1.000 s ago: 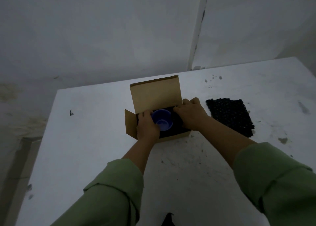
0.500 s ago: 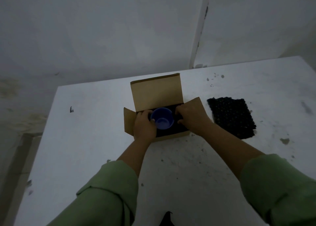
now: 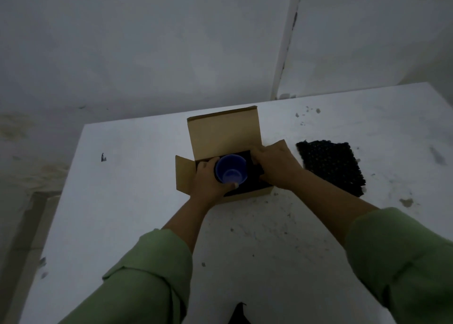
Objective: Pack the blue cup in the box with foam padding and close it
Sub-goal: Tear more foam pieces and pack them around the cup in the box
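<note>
Left hand [image 3: 208,183] now gripping blue cup [image 3: 231,169], seating it upright in cardboard box [image 3: 220,137]; right hand's [image 3: 277,165] fingers curling over dark foam at 3 o'clock. Spare foam pad [image 3: 331,169] waiting.

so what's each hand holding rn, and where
Left hand grips the blue cup around its side. Right hand rests at the box; its grip is unclear.

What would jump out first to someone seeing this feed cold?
The blue cup, the one bright colour in a dim scene, stands open side up in the open cardboard box at the middle of the white table. Both hands are in the box: the left hand has a grip on the cup, the right hand reaches in beside it. A loose black foam pad lies to the right of the box.
</note>
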